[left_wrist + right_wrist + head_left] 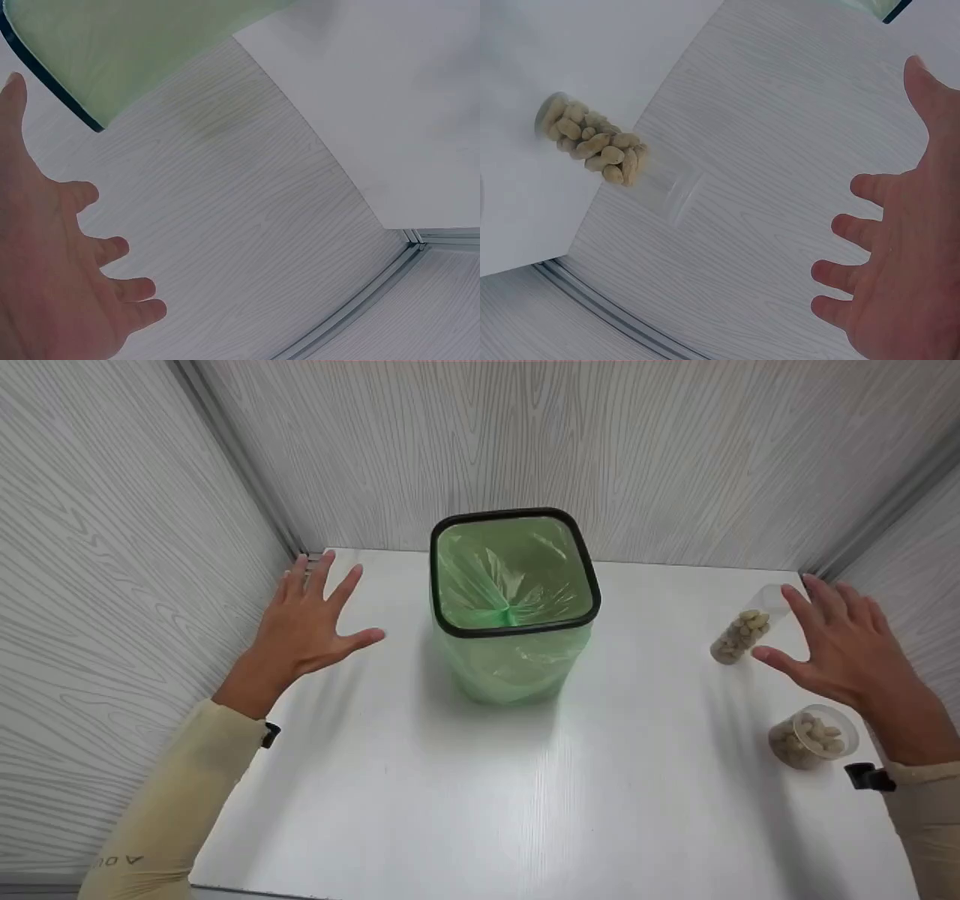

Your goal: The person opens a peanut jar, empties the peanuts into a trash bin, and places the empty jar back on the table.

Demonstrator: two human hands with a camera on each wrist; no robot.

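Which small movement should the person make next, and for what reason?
Probably the right hand should ease toward the tall clear jar of nuts and begin to curl round it. That hand is spread and holds nothing, and the right wrist view shows a gap between it and the jar. The left hand, also free, is across the green-lined bin.

- Bin (517, 631): black squarish rim, green plastic bag (517, 664) fitted; upright, open-topped, upper centre of head frame.
- Tall clear jar (739, 639): upright, partly filled with peanuts (592, 139); right side.
- Short clear tub (789, 746): upright, pale nuts (817, 733) inside; lower right.
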